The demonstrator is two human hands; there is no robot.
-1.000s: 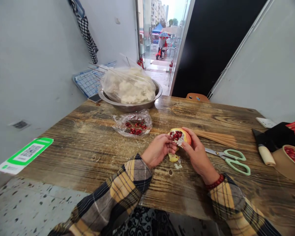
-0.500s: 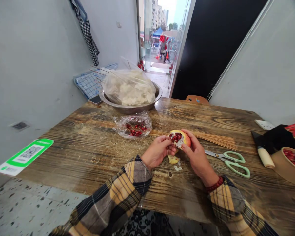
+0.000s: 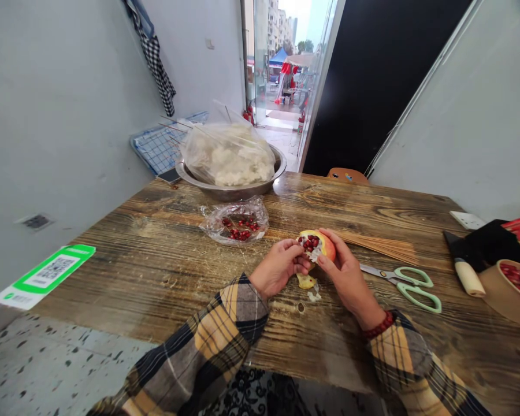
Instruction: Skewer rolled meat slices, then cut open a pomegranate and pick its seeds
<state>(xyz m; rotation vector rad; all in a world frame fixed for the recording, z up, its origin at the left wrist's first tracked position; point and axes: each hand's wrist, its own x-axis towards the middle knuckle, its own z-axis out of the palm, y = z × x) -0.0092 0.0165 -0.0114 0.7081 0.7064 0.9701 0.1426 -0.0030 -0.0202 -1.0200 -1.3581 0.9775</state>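
Observation:
An opened pomegranate (image 3: 328,247), its dark red seeds and pale pith showing, is held above the table by my right hand (image 3: 345,274), fingers wrapped round its far side and thumb on the near edge. My left hand (image 3: 281,264) is closed at the fruit's left side, fingertips at the exposed seeds. Whether a loose seed sits between those fingers is hidden. Below lie a yellow piece of peel (image 3: 305,281) and white pith scraps (image 3: 314,296). A clear plastic bag (image 3: 260,212) with red seeds rests farther up the table.
Scissors (image 3: 409,283) with green handles and thin wooden skewers (image 3: 383,247) lie right of my hands. A knife (image 3: 468,277) and a paper bowl of seeds (image 3: 500,294) are at far right. A metal basin (image 3: 238,193) holds a bulging plastic bag. A QR-code card (image 3: 49,271) is at left.
Both hands stay almost still around the pomegranate; my right thumb shifts slightly on its edge. Outside the doorway, the standing person no longer shows.

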